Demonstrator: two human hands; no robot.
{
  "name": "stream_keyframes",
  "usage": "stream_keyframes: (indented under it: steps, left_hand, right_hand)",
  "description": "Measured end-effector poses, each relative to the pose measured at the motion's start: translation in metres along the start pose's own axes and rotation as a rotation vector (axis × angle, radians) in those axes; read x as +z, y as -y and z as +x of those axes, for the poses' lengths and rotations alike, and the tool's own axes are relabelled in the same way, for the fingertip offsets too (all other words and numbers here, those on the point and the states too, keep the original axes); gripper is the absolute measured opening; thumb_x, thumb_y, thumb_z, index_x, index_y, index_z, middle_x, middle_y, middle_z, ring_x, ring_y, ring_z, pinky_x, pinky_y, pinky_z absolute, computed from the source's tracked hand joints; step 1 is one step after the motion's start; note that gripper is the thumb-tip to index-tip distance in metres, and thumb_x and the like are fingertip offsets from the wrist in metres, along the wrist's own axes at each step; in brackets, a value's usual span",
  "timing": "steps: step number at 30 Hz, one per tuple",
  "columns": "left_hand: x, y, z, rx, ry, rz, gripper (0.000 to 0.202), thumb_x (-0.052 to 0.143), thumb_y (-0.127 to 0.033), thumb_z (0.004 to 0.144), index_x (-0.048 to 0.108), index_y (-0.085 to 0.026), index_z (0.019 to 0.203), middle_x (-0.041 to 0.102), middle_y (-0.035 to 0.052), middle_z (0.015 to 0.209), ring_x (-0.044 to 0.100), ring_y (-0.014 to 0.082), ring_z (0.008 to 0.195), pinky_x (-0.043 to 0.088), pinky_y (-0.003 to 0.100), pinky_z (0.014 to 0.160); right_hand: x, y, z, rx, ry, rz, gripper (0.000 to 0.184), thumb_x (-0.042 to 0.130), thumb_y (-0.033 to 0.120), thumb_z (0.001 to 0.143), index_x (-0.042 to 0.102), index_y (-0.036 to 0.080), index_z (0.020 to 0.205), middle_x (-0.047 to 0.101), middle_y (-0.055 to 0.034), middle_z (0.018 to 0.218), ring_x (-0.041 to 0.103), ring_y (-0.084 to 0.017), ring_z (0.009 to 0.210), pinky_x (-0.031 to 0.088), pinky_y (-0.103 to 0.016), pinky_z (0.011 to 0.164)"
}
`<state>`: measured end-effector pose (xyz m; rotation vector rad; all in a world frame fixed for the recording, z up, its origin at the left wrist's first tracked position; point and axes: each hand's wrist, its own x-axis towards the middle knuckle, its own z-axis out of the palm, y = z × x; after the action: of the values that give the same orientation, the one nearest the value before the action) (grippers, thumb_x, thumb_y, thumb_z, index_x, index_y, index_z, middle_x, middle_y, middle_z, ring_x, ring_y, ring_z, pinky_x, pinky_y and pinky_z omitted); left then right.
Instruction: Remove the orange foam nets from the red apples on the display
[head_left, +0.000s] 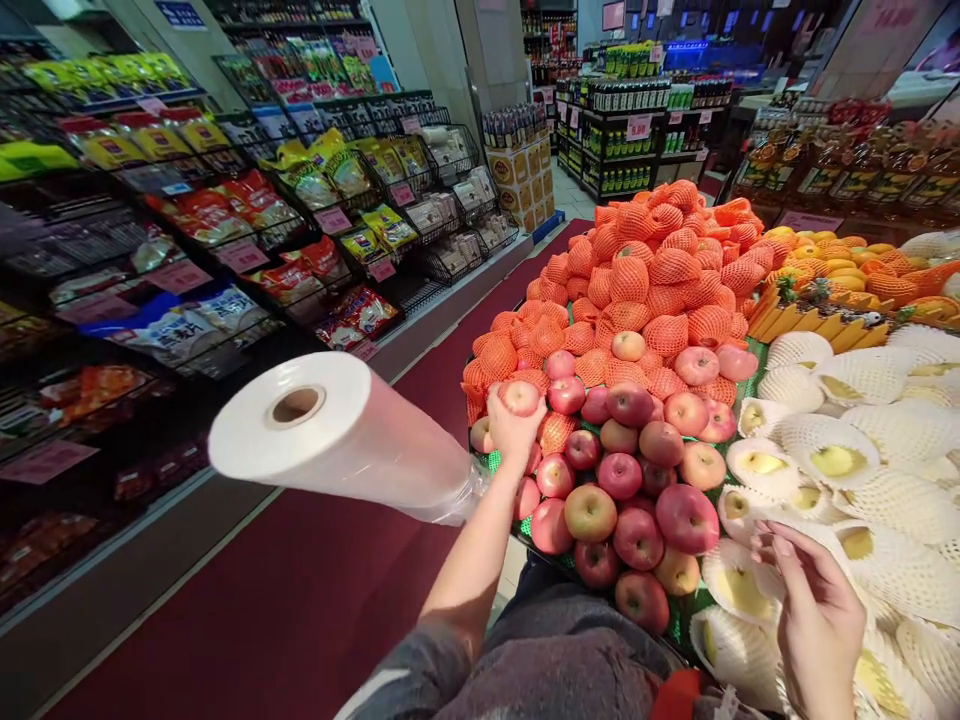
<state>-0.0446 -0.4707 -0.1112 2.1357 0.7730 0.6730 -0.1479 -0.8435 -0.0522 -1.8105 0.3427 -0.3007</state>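
Note:
My left hand (516,425) is closed around a pale pink-red apple (519,397) at the far left side of the apple heap. Bare red and yellowish apples (619,476) lie piled just to the right of that arm. Behind the held apple are apples in orange foam nets (651,280). My right hand (814,600) hovers over pale fruit in white foam nets (836,460), its fingers loosely curled and apart from the thumb. Nothing shows in it.
A large roll of clear plastic bags (337,425) stands left of my left forearm. Shelves of packaged food (247,220) line the left side, across a dark red floor (315,570). Yellow fruit (832,262) and bottles (847,175) stand at the back right.

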Motion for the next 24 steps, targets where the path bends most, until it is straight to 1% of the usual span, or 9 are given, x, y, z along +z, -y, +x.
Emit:
stream_keyframes:
  steps: [3,4,6,8,10,13,15,20,24]
  left_hand:
    - [-0.020,-0.030,-0.056,0.142,-0.068,-0.211,0.088,0.083,-0.045,0.084,0.031,-0.021,0.151,0.048,0.0201,0.150,0.052,0.0321,0.138,0.041,0.047,0.118]
    - [-0.025,-0.039,-0.075,0.268,-0.008,-0.306,0.090,0.088,-0.044,0.079,0.036,-0.023,0.150,0.051,0.0182,0.146,0.055,0.0326,0.134,0.043,0.048,0.116]
    - [-0.032,-0.052,-0.107,0.491,0.158,-0.430,0.093,0.093,-0.041,0.073,0.041,-0.026,0.149,0.055,0.0151,0.141,0.057,0.0326,0.131,0.047,0.049,0.113]
    - [-0.031,-0.059,-0.130,0.619,0.289,-0.494,0.092,0.093,-0.042,0.072,0.043,-0.027,0.148,0.056,0.0130,0.138,0.056,0.0316,0.132,0.048,0.050,0.113]
    - [-0.027,-0.061,-0.147,0.587,0.356,-0.542,0.090,0.092,-0.047,0.074,0.043,-0.028,0.146,0.056,0.0122,0.137,0.055,0.0309,0.132,0.048,0.051,0.114]
    - [-0.023,-0.058,-0.166,0.436,0.380,-0.598,0.088,0.089,-0.054,0.076,0.043,-0.029,0.146,0.053,0.0130,0.138,0.054,0.0310,0.131,0.046,0.053,0.115]
    - [-0.023,-0.057,-0.179,0.436,0.347,-0.622,0.086,0.089,-0.052,0.076,0.043,-0.030,0.146,0.051,0.0137,0.139,0.052,0.0314,0.132,0.044,0.055,0.115]
    - [-0.029,-0.056,-0.201,0.514,0.306,-0.729,0.082,0.089,-0.041,0.077,0.044,-0.030,0.145,0.047,0.0141,0.138,0.051,0.0319,0.130,0.046,0.054,0.111]
    - [-0.040,-0.051,-0.205,0.646,0.526,-0.660,0.074,0.075,-0.036,0.083,0.042,-0.028,0.149,0.041,0.0163,0.144,0.044,0.0356,0.139,0.040,0.059,0.118]
  right_hand:
    - [0.015,0.008,-0.002,-0.187,0.299,-0.046,0.024,0.070,0.050,0.092,0.079,0.034,0.108,0.079,-0.0065,0.110,0.076,-0.028,0.094,0.066,-0.045,0.085]
    - [0.021,0.012,-0.004,-0.289,0.428,-0.049,0.023,0.066,0.043,0.096,0.078,0.035,0.114,0.079,-0.0054,0.112,0.077,-0.025,0.093,0.067,-0.038,0.079]
    - [0.034,0.020,-0.008,-0.532,0.613,-0.069,0.033,0.061,0.029,0.101,0.072,0.038,0.130,0.077,-0.0026,0.122,0.077,-0.022,0.103,0.066,-0.034,0.084]
    - [0.046,0.025,-0.013,-0.759,0.636,-0.109,0.046,0.061,0.020,0.100,0.064,0.039,0.142,0.072,-0.0018,0.135,0.072,-0.021,0.119,0.062,-0.038,0.100]
    - [0.054,0.027,-0.018,-0.869,0.548,-0.164,0.050,0.064,0.017,0.097,0.063,0.035,0.144,0.070,-0.0038,0.138,0.068,-0.022,0.126,0.059,-0.041,0.107]
    - [0.057,0.019,-0.024,-0.810,0.394,-0.228,0.044,0.070,0.025,0.096,0.064,0.028,0.140,0.073,-0.0078,0.130,0.071,-0.024,0.119,0.060,-0.042,0.104]
    - [0.054,0.010,-0.029,-0.721,0.390,-0.233,0.046,0.074,0.034,0.094,0.064,0.025,0.138,0.073,-0.0103,0.128,0.072,-0.027,0.117,0.062,-0.044,0.100]
    - [0.048,-0.014,-0.030,-0.381,0.638,-0.137,0.068,0.085,0.049,0.080,0.061,0.020,0.138,0.068,-0.0158,0.135,0.072,-0.030,0.114,0.063,-0.046,0.093]
    - [0.049,-0.026,-0.023,-0.251,0.751,-0.116,0.085,0.092,0.053,0.064,0.062,0.016,0.133,0.072,-0.0155,0.124,0.071,-0.031,0.111,0.061,-0.049,0.096]
